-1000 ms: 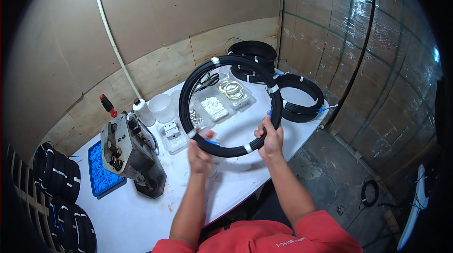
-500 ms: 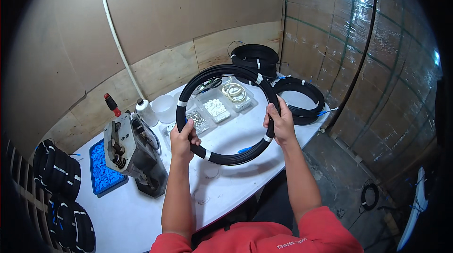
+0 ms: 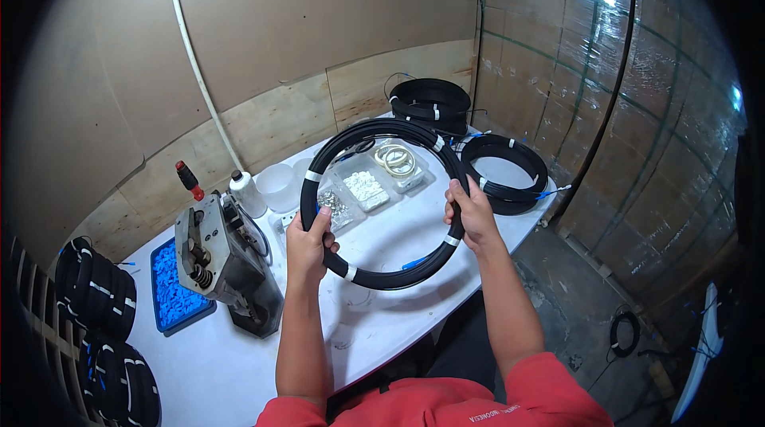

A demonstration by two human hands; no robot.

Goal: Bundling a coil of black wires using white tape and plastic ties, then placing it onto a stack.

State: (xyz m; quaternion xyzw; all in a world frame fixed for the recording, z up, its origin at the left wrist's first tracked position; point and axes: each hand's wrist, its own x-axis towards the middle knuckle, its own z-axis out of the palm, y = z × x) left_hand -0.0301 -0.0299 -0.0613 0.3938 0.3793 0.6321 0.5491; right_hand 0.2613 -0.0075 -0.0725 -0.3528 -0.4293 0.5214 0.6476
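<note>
Cable coil (image 3: pixel 386 279) | clamped at opposite sides by left hand (image 3: pixel 304 252) and right hand (image 3: pixel 480 220) | judged springy, light; best held beside white bands (image 3: pixel 351 273)

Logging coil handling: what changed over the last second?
The black cable coil came down toward the person and turned, direction unclear; its white bands sit elsewhere. The left hand, blurred and loose at its lower left, now grips its left side. The right hand grips higher on its right. The metal machine and tray of blue pieces stayed put.
</note>
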